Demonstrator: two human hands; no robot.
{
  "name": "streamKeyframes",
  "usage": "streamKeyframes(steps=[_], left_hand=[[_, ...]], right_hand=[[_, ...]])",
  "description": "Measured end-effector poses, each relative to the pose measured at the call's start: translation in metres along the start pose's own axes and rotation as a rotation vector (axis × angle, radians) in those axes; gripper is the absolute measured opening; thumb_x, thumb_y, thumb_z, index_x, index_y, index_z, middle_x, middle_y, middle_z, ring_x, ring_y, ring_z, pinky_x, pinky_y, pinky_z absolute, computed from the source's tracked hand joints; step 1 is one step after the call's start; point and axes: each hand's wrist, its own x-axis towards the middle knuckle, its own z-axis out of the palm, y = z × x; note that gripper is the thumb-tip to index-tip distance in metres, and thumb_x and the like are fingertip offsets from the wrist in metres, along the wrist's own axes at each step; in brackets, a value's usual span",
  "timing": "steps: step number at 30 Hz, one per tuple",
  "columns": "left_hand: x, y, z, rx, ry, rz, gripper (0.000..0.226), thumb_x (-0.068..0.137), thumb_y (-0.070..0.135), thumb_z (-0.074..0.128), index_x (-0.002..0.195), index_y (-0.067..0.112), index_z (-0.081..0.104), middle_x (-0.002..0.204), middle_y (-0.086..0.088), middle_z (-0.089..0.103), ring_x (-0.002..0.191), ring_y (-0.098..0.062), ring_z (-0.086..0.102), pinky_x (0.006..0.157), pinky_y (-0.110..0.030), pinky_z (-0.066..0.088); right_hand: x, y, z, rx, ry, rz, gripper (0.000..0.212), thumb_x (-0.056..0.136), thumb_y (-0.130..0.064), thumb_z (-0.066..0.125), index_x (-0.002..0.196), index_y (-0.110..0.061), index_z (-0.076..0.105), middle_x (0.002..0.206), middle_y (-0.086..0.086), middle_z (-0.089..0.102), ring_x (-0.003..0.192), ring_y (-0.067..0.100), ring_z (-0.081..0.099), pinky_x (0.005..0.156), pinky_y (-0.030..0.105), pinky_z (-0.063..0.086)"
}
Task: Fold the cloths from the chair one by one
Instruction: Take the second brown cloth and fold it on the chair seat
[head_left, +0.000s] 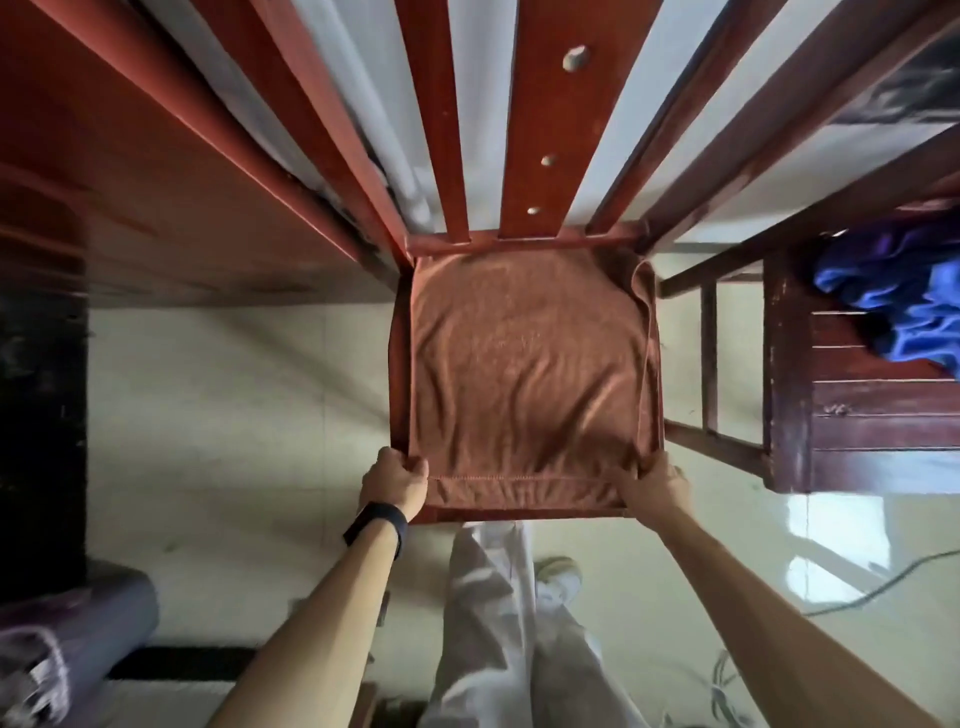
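Brown towel (524, 364) flat on chair seat (399, 364) | your left hand (395, 480) and right hand (657, 483) pinch its near corners | step: likely first fold | next: carry both corners evenly to far edge

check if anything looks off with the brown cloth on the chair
The brown cloth on the chair is not quite flat: its far right corner is flipped over onto itself, and creases cross the middle. A blue cloth lies crumpled on the next chair.
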Motion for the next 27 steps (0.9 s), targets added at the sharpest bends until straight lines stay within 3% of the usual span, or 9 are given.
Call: streamKeyframes(steps=[3,6,10,11,14,16,20,24,27], left_hand=[[-0.001,-0.01,0.007,-0.002,0.087,0.034,0.022,0.091,0.036,0.058,0.098,0.016,0.063,0.097,-0.005,0.071,0.081,-0.023,0.059,0.068,-0.026,0.04],[-0.004,-0.014,0.004,-0.036,0.097,0.07,0.02,0.088,0.036,0.061,0.083,0.018,0.068,0.076,0.003,0.07,0.079,-0.024,0.063,0.058,-0.024,0.039],[-0.021,-0.01,-0.015,-0.2,0.149,0.113,0.019,0.087,0.037,0.067,0.073,0.024,0.065,0.053,0.017,0.063,0.072,-0.011,0.064,0.056,-0.015,0.04],[-0.026,-0.01,-0.019,-0.239,0.163,0.12,0.019,0.087,0.036,0.068,0.072,0.024,0.065,0.05,0.02,0.063,0.07,-0.007,0.065,0.057,-0.015,0.041],[-0.041,-0.015,-0.022,-0.27,0.171,0.136,0.02,0.087,0.035,0.07,0.071,0.024,0.065,0.053,0.023,0.065,0.069,0.0,0.065,0.058,-0.019,0.042],[-0.049,-0.021,-0.017,-0.191,0.176,0.13,0.018,0.087,0.036,0.069,0.077,0.021,0.068,0.066,0.012,0.07,0.078,-0.016,0.068,0.061,-0.024,0.043],[-0.048,-0.027,0.0,-0.107,0.216,0.101,0.021,0.089,0.035,0.066,0.092,0.015,0.071,0.096,-0.005,0.074,0.094,-0.032,0.067,0.073,-0.028,0.047],[-0.037,-0.031,0.017,0.061,0.145,0.076,0.024,0.091,0.032,0.058,0.085,0.012,0.069,0.089,-0.01,0.071,0.088,-0.035,0.065,0.071,-0.032,0.049],[-0.031,-0.033,0.027,0.099,0.092,0.047,0.03,0.093,0.034,0.059,0.087,0.008,0.073,0.093,-0.013,0.072,0.092,-0.035,0.066,0.074,-0.033,0.049]], right_hand=[[0.011,0.001,0.002,-0.007,0.029,-0.019,0.048,0.09,-0.035,0.064,0.128,-0.006,0.057,0.123,0.022,0.063,0.114,0.041,0.058,0.091,0.04,0.046],[0.01,0.002,-0.003,0.088,0.023,-0.012,0.044,0.088,-0.032,0.065,0.124,-0.009,0.06,0.113,0.018,0.069,0.106,0.04,0.064,0.089,0.04,0.052],[-0.008,0.011,-0.023,0.478,0.026,0.022,0.028,0.084,-0.026,0.073,0.105,-0.01,0.066,0.076,0.008,0.07,0.062,0.021,0.07,0.06,0.034,0.06],[-0.013,0.015,-0.029,0.527,0.034,0.013,0.026,0.084,-0.025,0.074,0.104,-0.01,0.068,0.07,0.005,0.069,0.057,0.019,0.068,0.06,0.035,0.059],[-0.026,0.031,-0.042,0.603,0.048,-0.016,0.016,0.082,-0.029,0.077,0.091,-0.018,0.072,0.068,0.003,0.071,0.065,0.024,0.066,0.078,0.052,0.06],[-0.033,0.041,-0.041,0.605,0.059,-0.01,0.015,0.081,-0.029,0.077,0.086,-0.018,0.069,0.066,0.001,0.07,0.064,0.023,0.065,0.081,0.055,0.058],[-0.033,0.053,-0.021,0.578,0.066,0.035,0.018,0.083,-0.029,0.077,0.088,-0.016,0.065,0.072,0.003,0.072,0.065,0.024,0.067,0.08,0.054,0.06],[-0.017,0.052,0.001,0.461,0.137,0.055,0.023,0.087,-0.03,0.07,0.1,-0.012,0.064,0.092,0.013,0.074,0.088,0.039,0.07,0.086,0.052,0.057],[-0.007,0.054,0.012,0.325,0.178,0.068,0.027,0.09,-0.03,0.067,0.108,-0.01,0.065,0.105,0.016,0.072,0.103,0.038,0.065,0.091,0.042,0.051]])
